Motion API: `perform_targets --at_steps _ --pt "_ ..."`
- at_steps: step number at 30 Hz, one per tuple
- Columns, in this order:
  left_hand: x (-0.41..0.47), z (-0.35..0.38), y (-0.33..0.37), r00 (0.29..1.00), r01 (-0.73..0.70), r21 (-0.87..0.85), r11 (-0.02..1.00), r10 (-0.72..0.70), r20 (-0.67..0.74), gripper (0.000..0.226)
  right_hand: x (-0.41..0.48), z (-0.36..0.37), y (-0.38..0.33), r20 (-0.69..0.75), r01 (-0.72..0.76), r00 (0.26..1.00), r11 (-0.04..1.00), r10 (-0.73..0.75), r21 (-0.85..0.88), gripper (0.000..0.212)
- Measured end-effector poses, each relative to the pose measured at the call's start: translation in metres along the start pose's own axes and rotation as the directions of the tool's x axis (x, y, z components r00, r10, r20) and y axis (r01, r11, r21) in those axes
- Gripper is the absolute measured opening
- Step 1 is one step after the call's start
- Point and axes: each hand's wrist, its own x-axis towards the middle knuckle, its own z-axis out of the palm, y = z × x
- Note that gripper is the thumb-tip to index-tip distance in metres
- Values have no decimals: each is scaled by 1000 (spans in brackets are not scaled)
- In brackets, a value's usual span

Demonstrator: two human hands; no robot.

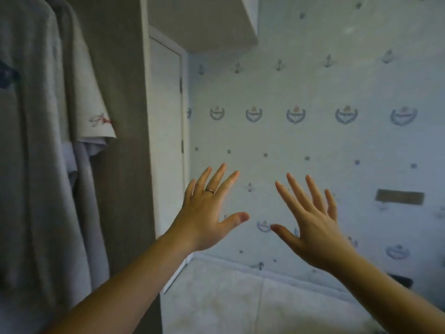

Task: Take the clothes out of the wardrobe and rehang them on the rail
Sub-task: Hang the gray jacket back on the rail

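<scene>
**Two Empty Hands Beside the Hanging Clothes**

Both hands were up in the air and held nothing. The left hand [207,213] was just to the right of the brown side panel [120,116]. The right hand [310,227] was farther to the right of the panel. All the fingers were spread wide and straight, like a wave, and they touched nothing. A thin ring [209,191] sat on one finger of the left hand.

The clothes [36,141] hung to the left of the brown side panel, inside the wardrobe. None of them was in a hand. A big grey one hung far to the left of the panel. A white T-shirt [89,97] with red stitching on its sleeve hung right next to the panel.

The clothes looked soft, floppy and probably light. The grey one looked thick, so it may have been a bit heavier. Soft cloth could slip off if grabbed low down. The best place to hold would likely be up at the top, by the hanger or the shoulders. The hangers and the rail were out of view.

To the right of the panel stood a white door [166,128] and a wall [313,92] with little boats and anchors.
</scene>
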Motion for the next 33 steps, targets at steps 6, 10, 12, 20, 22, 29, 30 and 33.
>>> perform_targets --at_steps 6,10,12,20,22,29,30,33 --pt "-7 119 90 977 -48 -127 991 73 200 83 -119 26 82 121 -258 957 964 264 -62 83" --pt "-7 197 151 927 -101 -222 970 173 334 85 -204 48 132 206 -448 855 878 475 -166 83" --pt "-6 234 182 889 -130 -267 955 231 394 83 -242 55 153 231 -542 777 809 586 -228 84" --pt "14 381 297 698 -247 -469 848 491 521 86 -347 68 232 230 -783 435 492 870 -381 83" --pt "24 413 325 638 -289 -511 810 561 528 90 -361 71 254 199 -819 330 384 923 -427 81" --pt "76 514 404 329 -413 -629 658 752 571 82 -386 92 314 104 -890 -4 44 995 -455 78" --pt "85 526 415 279 -441 -643 626 777 564 78 -387 96 323 99 -890 -45 4 994 -455 78" --pt "108 554 444 177 -486 -682 546 826 535 73 -390 105 344 74 -887 -173 -122 982 -445 83"
